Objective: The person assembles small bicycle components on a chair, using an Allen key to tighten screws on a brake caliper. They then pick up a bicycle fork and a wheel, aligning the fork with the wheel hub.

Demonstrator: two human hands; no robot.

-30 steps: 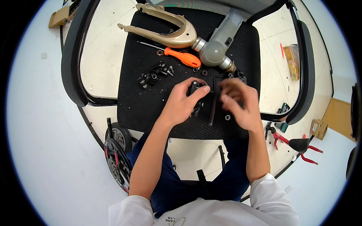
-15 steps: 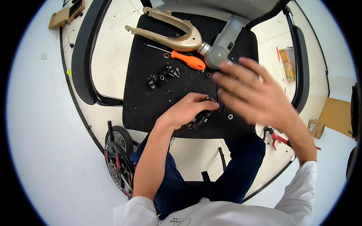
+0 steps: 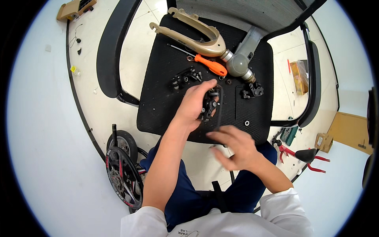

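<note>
My left hand [image 3: 191, 106] is closed around a black bicycle brake caliper [image 3: 209, 107], held just above the black chair seat [image 3: 158, 112]. A dark thin bar [image 3: 220, 106], like a hex key, stands alongside the caliper; whether it sits in a bolt I cannot tell. Below the bar's lower end is my right hand [image 3: 239, 149], blurred, its fingers apart and nothing visible in them. Two similar black brake parts lie on the seat: one [image 3: 185, 77] left of the screwdriver, another [image 3: 252, 91] on the right. An L-shaped hex key [image 3: 237, 103] rests between the calipers.
A beige bicycle fork [image 3: 211, 46] lies across the back of the seat, beside an orange-handled screwdriver [image 3: 212, 65]. A silver nut [image 3: 247, 123] sits near the front right. Armrests [image 3: 112, 51] flank the seat. Bicycle wheel parts [image 3: 124, 177] stand at lower left; a red frame part [image 3: 288, 150] lies right.
My right hand has swung from above the seat's right side down toward my lap. The left hand has turned upward with the caliper. The right-hand caliper has come into sight; the whole view has shifted.
</note>
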